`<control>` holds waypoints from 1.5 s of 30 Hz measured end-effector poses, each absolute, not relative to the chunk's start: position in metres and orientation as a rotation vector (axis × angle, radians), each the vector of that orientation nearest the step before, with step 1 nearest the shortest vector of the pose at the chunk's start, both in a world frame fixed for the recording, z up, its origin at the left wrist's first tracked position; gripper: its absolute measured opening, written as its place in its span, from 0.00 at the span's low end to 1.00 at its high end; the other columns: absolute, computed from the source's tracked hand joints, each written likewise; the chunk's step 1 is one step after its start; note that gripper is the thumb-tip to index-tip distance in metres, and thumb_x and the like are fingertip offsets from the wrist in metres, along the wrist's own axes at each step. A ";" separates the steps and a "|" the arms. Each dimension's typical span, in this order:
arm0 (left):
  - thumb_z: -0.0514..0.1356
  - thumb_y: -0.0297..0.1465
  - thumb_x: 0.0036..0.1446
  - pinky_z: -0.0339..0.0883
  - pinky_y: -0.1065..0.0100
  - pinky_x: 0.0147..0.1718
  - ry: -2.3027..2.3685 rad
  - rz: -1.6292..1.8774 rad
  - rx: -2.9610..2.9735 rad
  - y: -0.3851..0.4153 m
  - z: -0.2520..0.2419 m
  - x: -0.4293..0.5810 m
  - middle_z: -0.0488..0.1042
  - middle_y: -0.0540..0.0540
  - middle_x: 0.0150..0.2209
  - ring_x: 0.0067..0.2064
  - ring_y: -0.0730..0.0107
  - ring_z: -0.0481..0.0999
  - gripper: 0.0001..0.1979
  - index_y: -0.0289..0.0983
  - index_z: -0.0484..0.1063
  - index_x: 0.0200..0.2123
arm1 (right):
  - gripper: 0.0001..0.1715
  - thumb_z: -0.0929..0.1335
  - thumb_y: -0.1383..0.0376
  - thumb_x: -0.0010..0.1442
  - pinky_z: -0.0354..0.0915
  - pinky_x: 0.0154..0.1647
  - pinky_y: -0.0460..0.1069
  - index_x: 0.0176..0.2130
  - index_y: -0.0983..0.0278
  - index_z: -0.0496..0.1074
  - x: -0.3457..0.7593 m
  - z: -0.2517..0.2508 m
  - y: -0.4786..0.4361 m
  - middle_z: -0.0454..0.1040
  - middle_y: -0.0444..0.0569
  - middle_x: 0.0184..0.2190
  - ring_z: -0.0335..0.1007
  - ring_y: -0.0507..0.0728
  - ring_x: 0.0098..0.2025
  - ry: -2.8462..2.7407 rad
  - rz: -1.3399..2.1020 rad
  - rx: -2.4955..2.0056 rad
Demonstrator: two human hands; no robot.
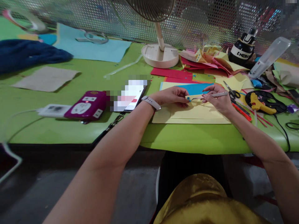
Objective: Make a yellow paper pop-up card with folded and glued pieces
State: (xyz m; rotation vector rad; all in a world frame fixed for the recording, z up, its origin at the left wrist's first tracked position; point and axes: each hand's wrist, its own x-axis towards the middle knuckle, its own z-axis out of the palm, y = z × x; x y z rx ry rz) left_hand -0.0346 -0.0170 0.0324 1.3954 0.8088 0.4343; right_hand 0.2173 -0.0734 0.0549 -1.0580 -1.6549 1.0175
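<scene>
My left hand (176,95), with a white band on its wrist, is closed in a pinch on a small piece of yellow paper (196,101). A tiny blue paper bit (188,98) shows at its fingertips. My right hand (217,97) grips a pair of slim, pale tweezers (220,94), whose bent tip points left and meets the blue bit or lies just beside it. Both hands are above stacked pale yellow sheets (191,119). Behind them lies a blue paper strip (195,89). My fingers partly hide the yellow piece.
Scissors (231,90), an orange cutter (243,112) and a yellow glue gun (261,104) lie right of the sheets. A lit phone (132,95) and purple power strip (87,105) are left. Behind stand a fan (160,57), paper scraps (205,60) and a black bottle (241,49).
</scene>
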 end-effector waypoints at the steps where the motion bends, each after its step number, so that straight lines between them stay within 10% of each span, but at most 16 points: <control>1: 0.77 0.32 0.52 0.79 0.65 0.42 0.807 0.432 1.398 -0.017 0.032 -0.035 0.82 0.51 0.31 0.32 0.71 0.83 0.15 0.37 0.75 0.36 | 0.29 0.80 0.45 0.52 0.77 0.35 0.53 0.42 0.60 0.73 0.217 0.055 -0.073 0.78 0.42 0.28 0.79 0.55 0.30 -1.654 1.019 -1.058; 45: 0.77 0.33 0.50 0.74 0.72 0.30 0.959 0.438 1.506 -0.030 0.051 -0.025 0.77 0.50 0.22 0.24 0.74 0.76 0.14 0.36 0.77 0.23 | 0.28 0.79 0.44 0.54 0.79 0.33 0.49 0.41 0.59 0.72 0.223 0.060 -0.072 0.79 0.42 0.30 0.82 0.54 0.31 -1.515 0.860 -1.040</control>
